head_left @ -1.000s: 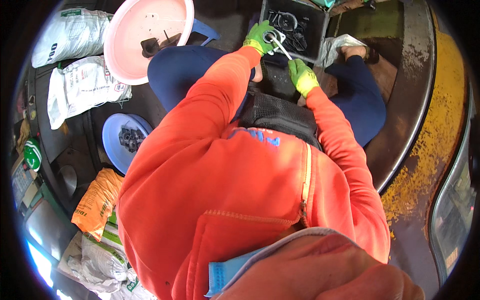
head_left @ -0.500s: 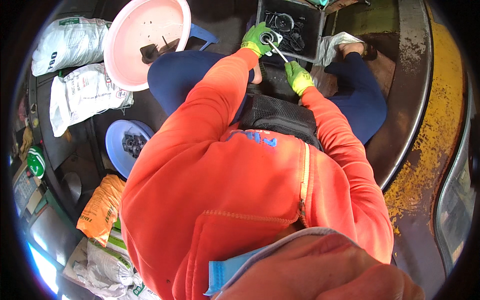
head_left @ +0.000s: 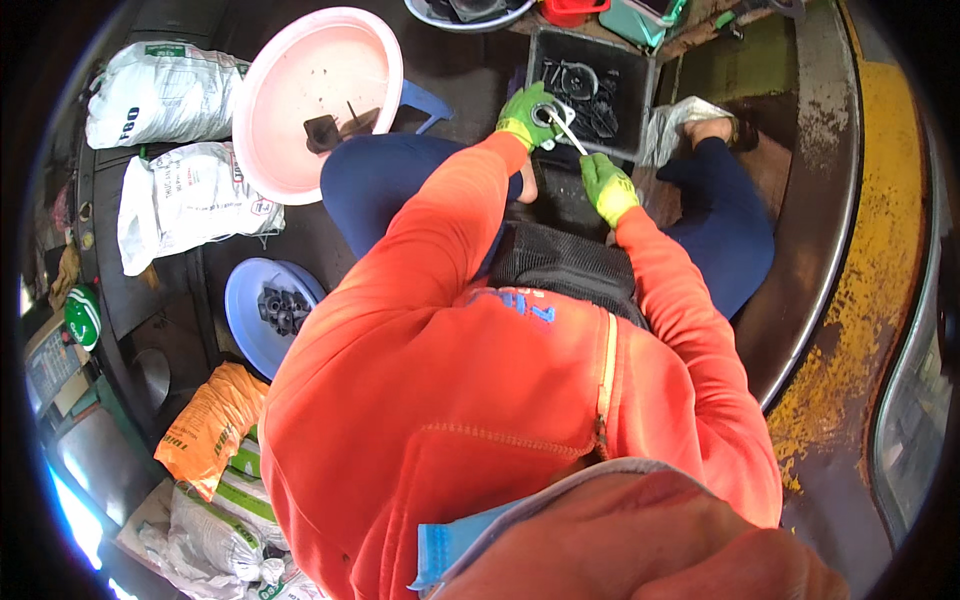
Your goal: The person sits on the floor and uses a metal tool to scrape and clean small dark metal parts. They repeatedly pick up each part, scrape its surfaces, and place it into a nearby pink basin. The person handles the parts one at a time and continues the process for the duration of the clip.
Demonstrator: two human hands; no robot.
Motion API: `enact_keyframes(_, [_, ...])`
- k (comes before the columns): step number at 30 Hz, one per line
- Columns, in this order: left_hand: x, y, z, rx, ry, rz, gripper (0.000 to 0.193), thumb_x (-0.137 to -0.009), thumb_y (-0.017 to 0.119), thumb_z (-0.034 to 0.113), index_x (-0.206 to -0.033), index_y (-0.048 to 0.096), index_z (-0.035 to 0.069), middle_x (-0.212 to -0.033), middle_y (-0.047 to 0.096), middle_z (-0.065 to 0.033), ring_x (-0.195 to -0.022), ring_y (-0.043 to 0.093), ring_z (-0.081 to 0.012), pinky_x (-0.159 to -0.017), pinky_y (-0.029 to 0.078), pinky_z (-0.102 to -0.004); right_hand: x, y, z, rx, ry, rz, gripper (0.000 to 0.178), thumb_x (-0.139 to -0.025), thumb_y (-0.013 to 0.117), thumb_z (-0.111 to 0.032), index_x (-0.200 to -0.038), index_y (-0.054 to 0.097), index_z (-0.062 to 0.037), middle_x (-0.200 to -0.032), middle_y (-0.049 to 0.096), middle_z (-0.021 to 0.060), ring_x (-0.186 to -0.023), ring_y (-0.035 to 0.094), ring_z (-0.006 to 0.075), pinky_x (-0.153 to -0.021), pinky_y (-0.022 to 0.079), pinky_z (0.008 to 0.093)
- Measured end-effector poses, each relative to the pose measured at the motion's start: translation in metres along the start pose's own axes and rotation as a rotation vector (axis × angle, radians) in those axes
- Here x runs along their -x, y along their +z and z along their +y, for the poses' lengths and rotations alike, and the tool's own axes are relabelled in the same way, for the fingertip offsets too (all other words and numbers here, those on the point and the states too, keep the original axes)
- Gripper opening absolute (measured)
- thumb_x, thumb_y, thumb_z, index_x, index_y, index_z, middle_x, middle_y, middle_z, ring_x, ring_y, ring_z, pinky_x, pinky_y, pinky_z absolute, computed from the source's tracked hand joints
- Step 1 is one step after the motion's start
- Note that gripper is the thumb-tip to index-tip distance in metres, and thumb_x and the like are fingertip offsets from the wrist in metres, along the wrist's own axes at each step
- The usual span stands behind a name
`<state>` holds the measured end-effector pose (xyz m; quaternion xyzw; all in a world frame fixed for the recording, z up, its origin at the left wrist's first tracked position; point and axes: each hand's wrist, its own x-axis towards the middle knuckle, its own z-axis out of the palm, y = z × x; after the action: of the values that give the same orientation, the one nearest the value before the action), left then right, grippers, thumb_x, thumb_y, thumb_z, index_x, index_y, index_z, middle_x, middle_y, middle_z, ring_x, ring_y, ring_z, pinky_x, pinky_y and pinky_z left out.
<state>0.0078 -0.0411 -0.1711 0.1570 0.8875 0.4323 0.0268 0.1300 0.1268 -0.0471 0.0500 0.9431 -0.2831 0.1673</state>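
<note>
Two gloved hands, one part, one rod. The left hand [head_left: 523, 115] has its fingers curled round the near edge of a silvery flanged ring [head_left: 553, 126], which lies at 3 o'clock from that palm; fingers behind it are hidden. The right hand [head_left: 605, 188] has its fingers pressed together, pinching the lower end of a slim pale rod [head_left: 570, 133].

Key relation: the rod's long axis runs from about 4:30 up to 10:30, upper tip at the ring's opening — can't tell how deep it goes. From the right fingers, the ring lies at about 10:30, near but apart; the left hand is nearer, in contact with it.

Containers, clocked from the left hand:
- 2 o'clock, just beside: dark rectangular crate [head_left: 648, 105] with a heap of black parts [head_left: 597, 112], one of them ring-shaped. Ring overlaps its left side in view — resting on it or held clear, can't tell.
- 9 o'clock: pink basin [head_left: 290, 90], mostly bare, a dark squarish block [head_left: 320, 133] low in it and a thin stem beside.
- 8 o'clock, well apart: blue basin [head_left: 242, 310] holding chunky dark pieces [head_left: 283, 312].
- 11 o'clock: pale blue bowl [head_left: 480, 26], dark parts inside.
- 1 o'clock: red container [head_left: 572, 10], contents unclear.
</note>
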Motion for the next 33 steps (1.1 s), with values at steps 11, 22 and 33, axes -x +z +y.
enact_keyframes(11, [-0.153,-0.153,0.005,1.149,-0.190,0.838,0.034,-0.080,0.067,0.025,-0.105,0.061,0.003,-0.095,0.061,-0.0083,-0.081,0.057,-0.0184,-0.074,0.049,-0.0326,0.070,-0.108,0.012,-0.882,-0.129,0.444,0.021,-0.097,0.051,-0.021,-0.089,0.056,-0.0026,-0.067,0.051,-0.0002,-0.058,0.047,0.0110,-0.053,0.038,0.0259])
enact_keyframes(22, [-0.168,-0.121,-0.120,0.244,-0.618,0.670,0.043,-0.078,0.067,0.027,-0.113,0.058,0.003,-0.108,0.061,-0.0132,-0.098,0.059,-0.0263,-0.078,0.049,-0.0431,0.050,-0.113,-0.016,-1.320,0.298,0.161,0.029,-0.098,0.047,-0.032,-0.088,0.056,-0.0061,-0.054,0.037,-0.0057,-0.043,0.028,0.0042,-0.040,0.021,0.0208])
enact_keyframes(33, [-0.170,-0.105,-0.162,-0.437,-0.531,-0.236,0.044,-0.078,0.066,0.024,-0.114,0.056,0.000,-0.112,0.061,-0.0164,-0.103,0.059,-0.0325,-0.079,0.049,-0.0510,-0.053,-0.214,0.033,-0.948,-0.098,0.914,0.018,-0.090,0.056,-0.016,-0.096,0.057,0.0009,-0.073,0.051,0.0097,-0.060,0.052,0.0194,-0.058,0.045,0.0306])
